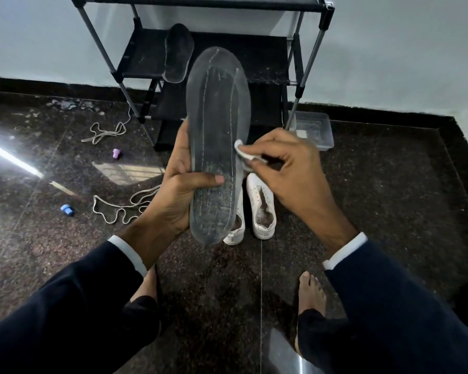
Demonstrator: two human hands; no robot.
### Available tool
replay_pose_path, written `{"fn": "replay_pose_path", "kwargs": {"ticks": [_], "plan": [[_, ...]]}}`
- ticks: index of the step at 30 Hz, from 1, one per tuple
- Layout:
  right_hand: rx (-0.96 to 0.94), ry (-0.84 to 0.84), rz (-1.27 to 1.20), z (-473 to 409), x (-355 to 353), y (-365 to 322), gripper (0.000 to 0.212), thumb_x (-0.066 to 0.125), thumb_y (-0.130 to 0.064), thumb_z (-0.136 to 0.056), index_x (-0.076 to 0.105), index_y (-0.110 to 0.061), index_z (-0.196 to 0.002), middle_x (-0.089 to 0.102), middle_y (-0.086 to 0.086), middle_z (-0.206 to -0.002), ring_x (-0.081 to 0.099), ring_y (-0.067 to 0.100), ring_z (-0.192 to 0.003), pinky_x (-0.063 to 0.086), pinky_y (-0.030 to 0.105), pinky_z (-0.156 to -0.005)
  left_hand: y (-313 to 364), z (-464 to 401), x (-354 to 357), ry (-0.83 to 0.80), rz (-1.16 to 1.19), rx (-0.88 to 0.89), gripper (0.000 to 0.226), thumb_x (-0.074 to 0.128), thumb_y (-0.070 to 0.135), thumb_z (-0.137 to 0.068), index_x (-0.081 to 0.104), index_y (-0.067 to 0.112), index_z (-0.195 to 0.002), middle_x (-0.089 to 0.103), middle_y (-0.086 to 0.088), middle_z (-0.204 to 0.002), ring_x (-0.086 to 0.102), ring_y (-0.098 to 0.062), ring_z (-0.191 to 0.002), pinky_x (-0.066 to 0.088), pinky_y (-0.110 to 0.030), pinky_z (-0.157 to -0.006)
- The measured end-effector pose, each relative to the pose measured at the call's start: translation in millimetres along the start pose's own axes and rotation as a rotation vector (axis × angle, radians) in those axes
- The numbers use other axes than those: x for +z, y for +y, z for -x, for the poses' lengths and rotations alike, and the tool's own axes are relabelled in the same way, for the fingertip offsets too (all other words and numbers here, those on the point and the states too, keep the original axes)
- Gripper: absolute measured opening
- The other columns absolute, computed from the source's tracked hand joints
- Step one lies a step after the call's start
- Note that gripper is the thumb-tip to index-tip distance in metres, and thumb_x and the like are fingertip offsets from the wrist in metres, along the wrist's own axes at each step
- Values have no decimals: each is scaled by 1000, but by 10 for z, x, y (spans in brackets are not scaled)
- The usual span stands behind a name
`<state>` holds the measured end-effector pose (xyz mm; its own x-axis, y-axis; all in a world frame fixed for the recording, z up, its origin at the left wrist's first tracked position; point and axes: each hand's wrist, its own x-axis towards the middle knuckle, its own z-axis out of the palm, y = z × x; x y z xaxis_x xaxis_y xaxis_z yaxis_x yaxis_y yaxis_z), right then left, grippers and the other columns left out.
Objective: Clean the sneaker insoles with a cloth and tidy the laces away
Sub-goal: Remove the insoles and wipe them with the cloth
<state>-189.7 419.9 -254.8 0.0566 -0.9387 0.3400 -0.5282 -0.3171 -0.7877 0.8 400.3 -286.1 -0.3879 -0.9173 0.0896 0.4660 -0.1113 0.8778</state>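
Far left, lower: blue cap-like object (66, 211) on the dark floor (389, 198); its kind is too small to tell.
Left of centre, upper: loose lace (106, 132) lying in loops by the rack foot; a small purple object (116, 153) just below it.
Left of centre, middle: second lace (125, 206), looped on the floor, partly behind the left wrist. Neither lace is tidied away yet.
Centre: left hand (173, 195), fingers wrapped behind and thumb pressed across the front of the grey insole (216, 147), gripping its lower part so the long face stands upright toward the camera, likely to brace it for wiping.
Centre top: black shoe rack (254, 58) with the other insole (177, 54) resting on a shelf, set aside.
Right of centre: right hand (284, 160), fingertips pinching a small white cloth (245, 153) against the insole's right edge at mid-length, above the left thumb.
Below the hands: white sneakers (262, 209), unlaced, side by side.
Right, middle: clear plastic tray (312, 129) beside the rack.
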Motion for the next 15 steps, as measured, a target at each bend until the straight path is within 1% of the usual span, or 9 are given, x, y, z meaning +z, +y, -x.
{"fn": "replay_pose_path", "kwargs": {"ticks": [2,3,7,9,11,12,13,15], "plan": [[-63,-45,25,14,43,-22,22,75,-1,-87,78,-8,-108,67,1,-95,64,9,-86,51,17,-77,13,4,-28,45,-4,21,99,46,-34,-74,26,18,-156,59,-11,-128,62,-25,-112,58,-37,-89],[-88,-65,40,7,47,-27,23,74,1,-87,79,-8,-107,67,2,-95,64,10,-87,51,17,-77,21,10,-42,47,-3,23,99,45,-34,-74,26,18,-156,59,-12,-127,61,-26,-111,58,-38,-89],[-120,-170,122,-10,1,-19,23,72,2,-85,80,-9,-103,65,1,-92,60,2,-82,43,9,-71,3,19,-32,11,-8,-9,96,45,-34,-75,29,18,-154,60,-13,-123,63,-25,-106,58,-38,-86],[-94,-294,116,3,-38,-31,20,74,-1,-85,81,-12,-100,66,-1,-91,61,3,-80,45,12,-68,1,8,-27,35,-12,-22,94,45,-34,-75,29,16,-153,60,-13,-122,64,-26,-105,59,-38,-84],[-23,-395,43,8,-98,-66,19,76,-4,-84,82,-16,-98,68,-3,-92,65,8,-81,52,20,-70,14,-9,-34,46,-7,-16,92,48,-32,-75,28,12,-153,58,-16,-123,63,-30,-108,59,-41,-85],[22,-386,-18,5,-129,-84,19,77,-5,-83,82,-17,-98,68,-4,-93,66,8,-83,53,20,-72,24,-21,-40,48,-4,-11,92,50,-31,-74,28,11,-153,57,-17,-125,63,-30,-109,59,-42,-86],[55,-325,-72,-2,-153,-89,20,77,-5,-84,81,-17,-99,69,-5,-94,65,8,-83,54,20,-73,25,-32,-44,52,-1,-10,92,51,-29,-73,29,11,-153,57,-17,-125,63,-30,-109,59,-43,-86],[53,-111,-75,-29,-169,-86,22,76,-6,-86,79,-16,-105,69,-3,-96,65,7,-85,54,19,-76,21,-34,-31,61,8,-15,91,52,-28,-72,29,10,-152,58,-17,-124,63,-29,-108,58,-42,-87]]}}
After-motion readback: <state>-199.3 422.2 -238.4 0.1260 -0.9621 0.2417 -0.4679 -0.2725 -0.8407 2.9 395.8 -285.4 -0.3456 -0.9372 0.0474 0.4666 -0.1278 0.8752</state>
